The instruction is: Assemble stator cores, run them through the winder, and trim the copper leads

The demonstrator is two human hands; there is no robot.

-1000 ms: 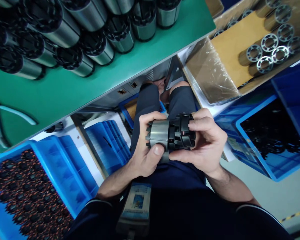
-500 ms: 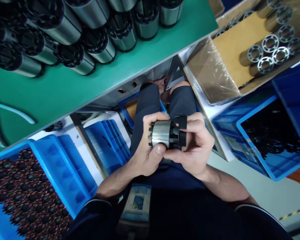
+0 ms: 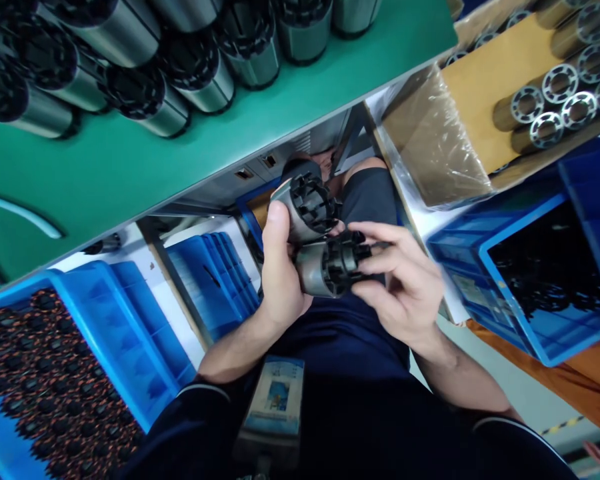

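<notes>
My left hand (image 3: 283, 273) is closed around two metal stator cores, one above the other. The upper stator core (image 3: 296, 212) is tilted, its black slotted end facing right and away. The lower stator core (image 3: 314, 268) lies roughly level, below and touching or nearly touching the upper one. At its right end sits a black plastic end piece (image 3: 347, 261) with prongs. My right hand (image 3: 405, 283) pinches this piece between thumb and fingers; whether it is fully seated I cannot tell. Both cores are above my lap.
Several finished-looking cores (image 3: 200, 73) stand on the green bench (image 3: 260, 137), with light-blue plier handles (image 3: 20, 212) at left. A blue tray (image 3: 105, 333) holds wound parts. To the right are a carton (image 3: 430, 147) of metal cores and a blue bin (image 3: 485, 267) of black parts.
A second core now shows in my left hand above the first. My right hand has shifted slightly right, fingers still on the black piece. The view has moved a little.
</notes>
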